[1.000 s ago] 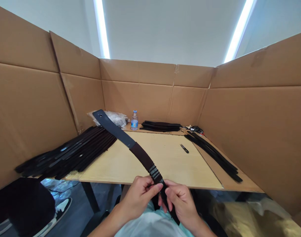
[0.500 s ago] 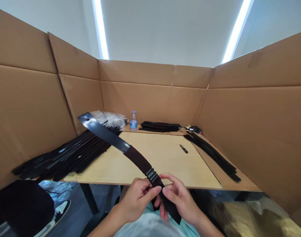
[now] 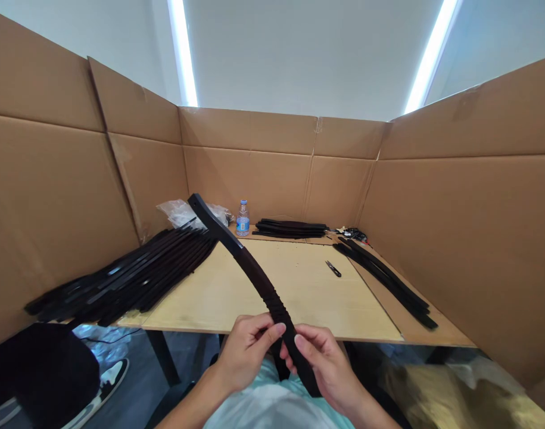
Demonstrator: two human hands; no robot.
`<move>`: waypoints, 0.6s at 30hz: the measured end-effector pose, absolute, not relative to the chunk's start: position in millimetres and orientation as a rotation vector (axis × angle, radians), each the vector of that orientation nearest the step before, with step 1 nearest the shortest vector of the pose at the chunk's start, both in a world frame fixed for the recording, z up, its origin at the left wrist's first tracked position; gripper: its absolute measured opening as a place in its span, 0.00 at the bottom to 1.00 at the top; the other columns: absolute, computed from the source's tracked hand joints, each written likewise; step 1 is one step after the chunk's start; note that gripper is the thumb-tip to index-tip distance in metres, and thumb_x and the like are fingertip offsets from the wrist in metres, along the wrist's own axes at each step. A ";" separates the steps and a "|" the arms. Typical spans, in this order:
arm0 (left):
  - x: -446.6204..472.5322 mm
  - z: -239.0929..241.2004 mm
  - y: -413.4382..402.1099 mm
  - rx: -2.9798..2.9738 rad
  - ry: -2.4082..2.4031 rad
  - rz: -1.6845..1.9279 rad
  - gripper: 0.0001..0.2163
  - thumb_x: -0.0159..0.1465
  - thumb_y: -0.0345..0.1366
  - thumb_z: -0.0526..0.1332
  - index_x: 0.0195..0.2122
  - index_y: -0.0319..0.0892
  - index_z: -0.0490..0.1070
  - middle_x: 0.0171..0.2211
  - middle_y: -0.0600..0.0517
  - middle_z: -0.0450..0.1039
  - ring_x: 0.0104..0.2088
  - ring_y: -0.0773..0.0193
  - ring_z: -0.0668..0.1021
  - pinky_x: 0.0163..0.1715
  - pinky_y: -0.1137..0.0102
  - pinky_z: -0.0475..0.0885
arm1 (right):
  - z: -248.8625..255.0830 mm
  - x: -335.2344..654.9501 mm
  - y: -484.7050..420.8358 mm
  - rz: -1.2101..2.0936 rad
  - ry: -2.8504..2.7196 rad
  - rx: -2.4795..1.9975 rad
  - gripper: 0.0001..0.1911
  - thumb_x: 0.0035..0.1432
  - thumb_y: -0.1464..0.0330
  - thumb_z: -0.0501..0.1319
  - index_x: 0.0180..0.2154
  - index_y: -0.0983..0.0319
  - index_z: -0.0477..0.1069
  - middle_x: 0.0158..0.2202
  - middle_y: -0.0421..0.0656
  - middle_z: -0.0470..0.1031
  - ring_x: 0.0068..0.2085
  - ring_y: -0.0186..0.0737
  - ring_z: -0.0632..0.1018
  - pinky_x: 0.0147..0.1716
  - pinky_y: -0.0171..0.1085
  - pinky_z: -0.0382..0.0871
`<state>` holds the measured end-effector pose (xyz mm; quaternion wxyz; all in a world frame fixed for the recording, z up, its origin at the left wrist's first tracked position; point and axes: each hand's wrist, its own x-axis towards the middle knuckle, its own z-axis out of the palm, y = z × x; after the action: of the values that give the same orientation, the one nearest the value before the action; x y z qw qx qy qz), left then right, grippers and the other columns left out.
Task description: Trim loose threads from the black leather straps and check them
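Note:
A long black leather belt (image 3: 249, 268) rises from my hands toward the far left, bending under its own length and seen edge-on. Its free end hangs in the air above the table's left part. My left hand (image 3: 248, 351) pinches the belt from the left side near its lower part. My right hand (image 3: 323, 369) holds it just beyond, with the fingers around the strap. The belt's tail drops below my hands in front of my torso. Neither hand touches anything else.
A large pile of black belts (image 3: 133, 277) lies at the table's left, with a stack (image 3: 290, 229) at the back and strips (image 3: 383, 280) at the right. Thread snips (image 3: 333, 269) lie on the pale board (image 3: 272, 292). A water bottle (image 3: 242, 219), plastic bag (image 3: 180, 213) and cardboard walls (image 3: 249, 173) stand behind.
The belt has rotated in my hands from showing its flat face to showing its edge. Its free end has swung from the far left toward the middle, and the ridged section is no longer distinct.

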<state>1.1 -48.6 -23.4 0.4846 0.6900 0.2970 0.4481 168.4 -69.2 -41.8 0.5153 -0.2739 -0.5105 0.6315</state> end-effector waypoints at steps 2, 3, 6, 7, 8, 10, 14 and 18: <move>1.9 -23.7 -48.1 1.664 0.711 1.090 0.17 0.65 0.45 0.57 0.25 0.38 0.71 0.22 0.50 0.73 0.26 0.61 0.77 0.28 0.71 0.71 | -42.5 167.0 -69.2 1.524 -1.131 -0.673 0.16 0.51 0.57 0.69 0.37 0.62 0.78 0.29 0.44 0.77 0.26 0.32 0.73 0.27 0.32 0.66; 2.4 -24.0 -47.9 1.668 0.711 1.086 0.17 0.65 0.45 0.57 0.27 0.38 0.72 0.23 0.49 0.74 0.27 0.61 0.77 0.29 0.71 0.71 | -43.5 166.9 -68.8 1.520 -1.085 -0.680 0.17 0.48 0.58 0.71 0.37 0.61 0.78 0.30 0.43 0.78 0.27 0.33 0.73 0.27 0.33 0.66; 3.3 -24.3 -48.0 1.741 0.746 1.076 0.15 0.63 0.46 0.59 0.31 0.37 0.73 0.25 0.49 0.75 0.26 0.62 0.76 0.26 0.72 0.70 | -47.0 168.3 -67.4 1.513 -1.027 -0.688 0.22 0.41 0.61 0.75 0.39 0.60 0.77 0.32 0.42 0.78 0.28 0.32 0.74 0.28 0.33 0.67; 3.5 -24.1 -48.3 1.768 0.754 1.072 0.15 0.63 0.46 0.60 0.32 0.36 0.74 0.26 0.49 0.75 0.26 0.63 0.76 0.25 0.73 0.69 | -48.0 168.9 -67.0 1.515 -1.042 -0.687 0.22 0.40 0.62 0.76 0.39 0.61 0.77 0.32 0.42 0.77 0.28 0.32 0.73 0.28 0.32 0.67; 3.6 -23.8 -48.8 1.788 0.756 1.068 0.15 0.63 0.45 0.60 0.33 0.36 0.74 0.26 0.49 0.76 0.25 0.63 0.76 0.25 0.73 0.68 | -48.6 169.4 -66.8 1.519 -1.070 -0.687 0.21 0.40 0.62 0.76 0.37 0.62 0.76 0.31 0.41 0.77 0.28 0.32 0.73 0.28 0.31 0.67; 3.8 -22.8 -50.3 1.801 0.739 1.049 0.15 0.64 0.45 0.58 0.33 0.36 0.74 0.27 0.49 0.76 0.27 0.62 0.77 0.26 0.73 0.69 | -48.9 169.7 -66.7 1.510 -1.136 -0.676 0.18 0.42 0.63 0.75 0.34 0.63 0.75 0.28 0.39 0.75 0.27 0.30 0.71 0.26 0.30 0.67; 5.5 -21.4 -53.7 1.761 0.725 1.003 0.16 0.66 0.45 0.55 0.30 0.37 0.72 0.24 0.49 0.75 0.25 0.62 0.77 0.25 0.73 0.69 | -47.6 167.5 -66.3 1.503 -1.219 -0.649 0.18 0.46 0.64 0.73 0.30 0.62 0.65 0.25 0.34 0.69 0.23 0.28 0.69 0.20 0.27 0.67; 7.3 -21.8 -54.7 1.763 0.746 0.962 0.18 0.67 0.46 0.53 0.26 0.39 0.68 0.19 0.52 0.72 0.21 0.64 0.76 0.23 0.73 0.66 | -46.2 165.7 -66.4 1.535 -1.269 -0.632 0.24 0.48 0.61 0.71 0.28 0.58 0.54 0.21 0.33 0.69 0.18 0.30 0.70 0.15 0.28 0.64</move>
<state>7.3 -54.7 -21.8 0.4788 0.7223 0.3058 0.3943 165.7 -66.4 -46.2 0.5021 -0.2614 -0.5254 0.6352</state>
